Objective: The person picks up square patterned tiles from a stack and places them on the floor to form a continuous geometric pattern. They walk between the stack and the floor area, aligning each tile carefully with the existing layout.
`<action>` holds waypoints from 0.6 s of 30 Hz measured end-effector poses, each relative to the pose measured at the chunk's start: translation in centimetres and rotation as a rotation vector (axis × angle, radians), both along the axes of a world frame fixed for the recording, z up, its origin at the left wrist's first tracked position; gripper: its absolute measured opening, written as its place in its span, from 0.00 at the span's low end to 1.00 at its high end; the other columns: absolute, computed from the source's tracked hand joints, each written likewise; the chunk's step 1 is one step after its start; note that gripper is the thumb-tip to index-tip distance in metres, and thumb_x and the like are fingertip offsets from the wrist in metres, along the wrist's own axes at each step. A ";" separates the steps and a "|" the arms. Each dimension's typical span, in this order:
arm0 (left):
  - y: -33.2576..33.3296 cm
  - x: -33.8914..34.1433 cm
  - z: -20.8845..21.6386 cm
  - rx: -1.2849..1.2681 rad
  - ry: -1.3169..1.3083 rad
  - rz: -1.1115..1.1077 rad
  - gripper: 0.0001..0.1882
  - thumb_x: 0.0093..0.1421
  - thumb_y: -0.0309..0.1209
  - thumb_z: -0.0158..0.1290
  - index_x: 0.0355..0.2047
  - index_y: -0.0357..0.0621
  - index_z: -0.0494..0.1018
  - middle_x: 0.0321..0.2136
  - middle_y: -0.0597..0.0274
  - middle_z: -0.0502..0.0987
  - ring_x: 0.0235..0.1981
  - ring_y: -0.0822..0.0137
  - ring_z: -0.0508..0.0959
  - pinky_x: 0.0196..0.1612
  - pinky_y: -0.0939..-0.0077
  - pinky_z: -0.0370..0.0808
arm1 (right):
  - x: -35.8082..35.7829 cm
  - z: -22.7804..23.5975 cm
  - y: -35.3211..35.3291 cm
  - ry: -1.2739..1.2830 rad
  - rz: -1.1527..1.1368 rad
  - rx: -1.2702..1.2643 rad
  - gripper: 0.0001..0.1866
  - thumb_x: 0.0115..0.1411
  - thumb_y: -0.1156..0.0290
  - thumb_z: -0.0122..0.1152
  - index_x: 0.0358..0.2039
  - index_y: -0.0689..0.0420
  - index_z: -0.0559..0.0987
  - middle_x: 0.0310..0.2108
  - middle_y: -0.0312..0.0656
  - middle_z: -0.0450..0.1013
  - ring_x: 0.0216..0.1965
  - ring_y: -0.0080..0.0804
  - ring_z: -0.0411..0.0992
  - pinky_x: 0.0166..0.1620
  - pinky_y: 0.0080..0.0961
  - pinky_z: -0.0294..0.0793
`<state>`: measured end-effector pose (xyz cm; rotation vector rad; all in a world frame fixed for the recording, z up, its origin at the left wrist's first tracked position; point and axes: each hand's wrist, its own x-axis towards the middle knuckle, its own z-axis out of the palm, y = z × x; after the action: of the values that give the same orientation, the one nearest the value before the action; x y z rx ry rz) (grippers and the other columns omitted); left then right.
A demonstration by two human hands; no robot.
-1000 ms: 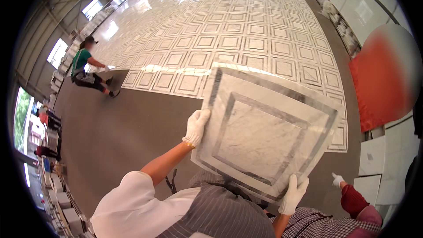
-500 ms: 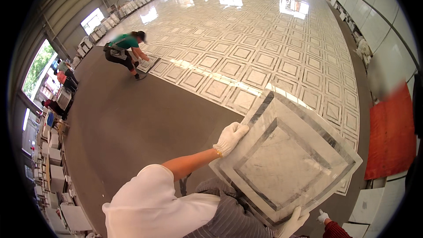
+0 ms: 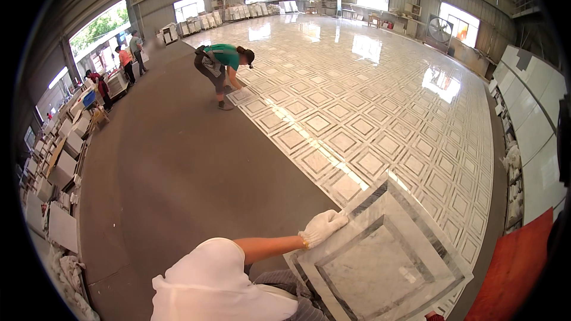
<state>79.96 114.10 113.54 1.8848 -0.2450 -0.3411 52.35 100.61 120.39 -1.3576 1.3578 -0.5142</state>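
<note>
My left hand (image 3: 326, 227), in a white knit glove, grips the left edge of a large square marble tile (image 3: 375, 267). The tile is white with grey veining and has dark grey bands forming a square frame inside a border. I hold it tilted in front of my body, at the lower right. Its lower part runs out of the picture. My right hand is out of view. A scrap of another person's red sleeve (image 3: 435, 316) shows at the bottom edge, beside the tile.
Rows of matching tiles (image 3: 357, 116) cover the floor ahead, bordering bare grey-brown floor (image 3: 190, 184). A person in green (image 3: 223, 65) bends over the tiles' left edge. Stacked slabs (image 3: 62, 226) line the left; a red sheet (image 3: 514, 270) and pale panels (image 3: 529, 101) stand right.
My view has tilted up and turned, bringing the far wall in. The tile and my left hand sit lower in the picture. My right hand has left the view.
</note>
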 end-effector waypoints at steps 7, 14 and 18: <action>0.3 -0.1 0.7 0.041 -0.022 -0.017 0.24 0.59 0.49 0.51 0.35 0.35 0.75 0.31 0.54 0.78 0.35 0.65 0.77 0.42 0.70 0.71 | -1.4 0.1 -0.1 0.031 -0.002 0.025 0.36 0.61 0.58 0.60 0.59 0.72 0.61 0.56 0.63 0.63 0.56 0.49 0.63 0.60 0.36 0.61; -0.5 -0.1 0.3 0.010 -0.034 -0.019 0.23 0.60 0.47 0.52 0.32 0.34 0.73 0.25 0.65 0.73 0.29 0.76 0.70 0.35 0.75 0.69 | -3.0 -2.1 -0.2 0.038 -0.059 -0.015 0.34 0.61 0.58 0.60 0.58 0.71 0.63 0.55 0.61 0.65 0.55 0.47 0.64 0.59 0.36 0.61; -0.7 0.1 0.7 -0.009 0.037 -0.078 0.22 0.60 0.46 0.52 0.34 0.34 0.73 0.26 0.64 0.74 0.31 0.75 0.71 0.37 0.76 0.70 | -3.3 -3.9 0.1 -0.037 -0.071 -0.022 0.32 0.61 0.59 0.61 0.56 0.71 0.65 0.53 0.59 0.67 0.52 0.44 0.65 0.57 0.35 0.62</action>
<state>80.02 113.43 114.28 1.8618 -0.2955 -0.4270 49.05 100.70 116.49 -1.3158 1.3772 -0.6007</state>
